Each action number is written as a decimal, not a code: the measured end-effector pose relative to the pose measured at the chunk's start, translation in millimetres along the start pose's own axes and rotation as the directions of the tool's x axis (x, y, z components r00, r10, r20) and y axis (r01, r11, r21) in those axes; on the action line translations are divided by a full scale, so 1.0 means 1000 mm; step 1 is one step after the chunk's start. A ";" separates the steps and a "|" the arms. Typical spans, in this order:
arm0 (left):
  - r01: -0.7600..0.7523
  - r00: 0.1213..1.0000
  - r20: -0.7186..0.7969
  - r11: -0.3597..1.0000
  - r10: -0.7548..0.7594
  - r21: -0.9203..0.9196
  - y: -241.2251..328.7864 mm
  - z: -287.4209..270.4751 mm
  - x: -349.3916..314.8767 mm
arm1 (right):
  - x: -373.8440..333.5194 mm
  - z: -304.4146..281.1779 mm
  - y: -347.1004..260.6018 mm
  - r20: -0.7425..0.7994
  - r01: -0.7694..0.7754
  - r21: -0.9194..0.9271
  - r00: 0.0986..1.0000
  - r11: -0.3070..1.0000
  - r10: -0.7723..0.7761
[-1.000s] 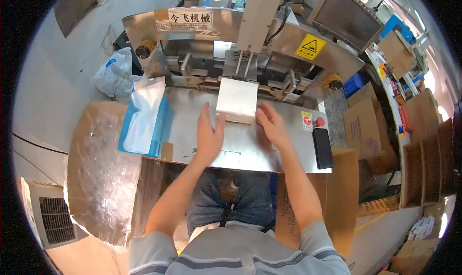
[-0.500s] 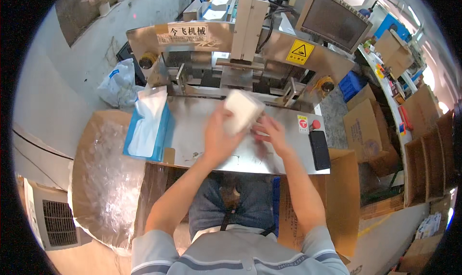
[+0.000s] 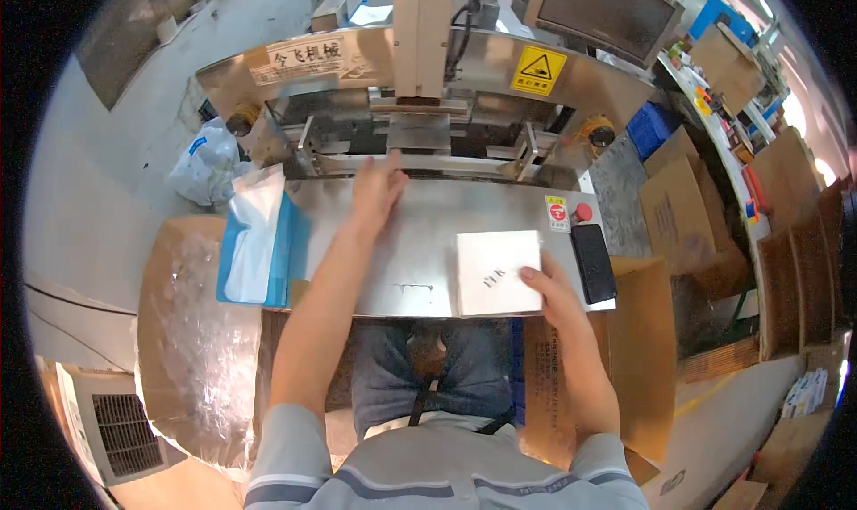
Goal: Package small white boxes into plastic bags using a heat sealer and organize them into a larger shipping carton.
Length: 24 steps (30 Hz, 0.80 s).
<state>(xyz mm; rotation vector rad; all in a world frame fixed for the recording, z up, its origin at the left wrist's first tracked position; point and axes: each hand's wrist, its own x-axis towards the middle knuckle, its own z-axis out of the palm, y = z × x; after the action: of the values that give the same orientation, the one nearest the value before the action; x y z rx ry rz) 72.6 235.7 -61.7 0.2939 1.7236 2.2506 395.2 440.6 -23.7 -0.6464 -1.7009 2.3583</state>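
My right hand (image 3: pixel 555 288) grips the right edge of a white square pack (image 3: pixel 486 264), its thumb on top and the fingers underneath hidden. The pack looks like folded paper napkins and has dark marks on its upper face. It is over the front right of the steel worktop (image 3: pixel 415 242); whether it touches the steel I cannot tell. My left hand (image 3: pixel 378 191) reaches to the worktop's far side, beside the machine's metal rail (image 3: pixel 428 164). Its fingers are stretched out and apart, with nothing seen in them.
A blue tissue box (image 3: pixel 257 242) stands at the worktop's left end. On the right are a red button (image 3: pixel 583 212) and a black phone-like slab (image 3: pixel 594 262). Beyond the rail stands the machine's column (image 3: pixel 421 45). A plastic-lined carton (image 3: pixel 192 331) sits lower left.
The white pack, earlier between both hands near the middle, has moved right and nearer me in my right hand. My left hand has let go and moved left and away from me.
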 end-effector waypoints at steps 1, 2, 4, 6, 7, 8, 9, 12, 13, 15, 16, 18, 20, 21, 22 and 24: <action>-0.205 0.978 0.081 0.945 0.190 0.257 -0.017 -0.048 0.025 | 0.003 0.000 0.011 -0.012 0.049 0.034 0.999 0.998 -0.049; -0.020 0.999 -0.028 0.994 0.023 0.103 -0.018 -0.010 0.028 | -0.021 -0.020 -0.006 -0.099 0.052 -0.016 0.994 0.999 -0.054; 0.180 0.978 -0.093 0.979 -0.189 -0.092 0.001 0.038 0.029 | -0.064 -0.067 -0.015 -0.249 0.177 0.022 0.954 0.984 -0.166; 0.204 0.978 0.050 0.979 -0.205 0.025 0.006 0.036 0.037 | -0.107 -0.108 -0.023 -0.423 0.246 -0.070 0.871 0.967 -0.252; 0.202 0.979 0.022 0.978 -0.203 0.056 0.004 0.016 0.048 | -0.126 -0.115 -0.032 -0.514 0.264 -0.070 0.817 0.962 -0.262; 0.203 0.979 0.010 0.975 -0.204 0.089 -0.002 0.001 0.060 | -0.144 -0.138 -0.031 -0.544 0.283 -0.100 0.787 0.954 -0.290; 0.178 0.980 0.074 0.979 -0.185 0.100 -0.016 0.018 0.054 | -0.176 -0.168 -0.030 -0.648 0.251 -0.122 0.713 0.960 -0.268; 0.217 0.960 -0.175 0.975 -0.220 -0.037 -0.026 -0.012 0.066 | -0.222 -0.225 -0.011 -0.780 0.199 -0.178 0.568 0.964 -0.261; 0.210 0.969 -0.122 0.976 -0.216 -0.059 -0.019 -0.039 0.074 | -0.229 -0.249 0.005 -0.806 0.139 -0.189 0.543 0.972 -0.235; 0.100 0.995 0.006 0.983 -0.102 0.157 -0.023 -0.029 0.045 | -0.254 -0.284 0.044 -0.881 0.033 -0.167 0.444 0.985 -0.164; 0.060 0.994 0.079 0.968 -0.081 0.245 -0.024 0.002 0.011 | -0.276 -0.300 0.071 -0.914 -0.020 -0.113 0.394 0.993 -0.096; -0.075 0.986 0.166 0.900 0.003 0.429 -0.023 0.023 -0.050 | -0.297 -0.338 0.130 -0.936 -0.142 -0.001 0.348 0.990 0.049; -0.341 0.926 0.363 0.650 0.106 0.679 -0.032 0.044 -0.098 | -0.327 -0.381 0.213 -0.941 -0.246 0.129 0.275 0.961 0.196; -0.528 0.844 0.519 0.389 0.137 0.755 -0.034 0.056 -0.131 | -0.337 -0.388 0.245 -0.944 -0.308 0.140 0.245 0.941 0.220; -0.580 0.812 0.566 0.320 0.146 0.749 -0.031 0.072 -0.165 | -0.341 -0.391 0.265 -0.943 -0.367 0.149 0.225 0.918 0.244; -0.746 0.666 0.713 0.208 0.222 0.632 -0.027 0.091 -0.195 | -0.341 -0.389 0.296 -0.893 -0.312 0.297 0.243 0.902 0.378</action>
<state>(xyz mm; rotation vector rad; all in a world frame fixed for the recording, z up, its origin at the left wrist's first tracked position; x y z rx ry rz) 288.6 256.8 -60.8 1.7630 2.5847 0.9065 903.0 548.1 -315.3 -2.0594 -0.9149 1.4661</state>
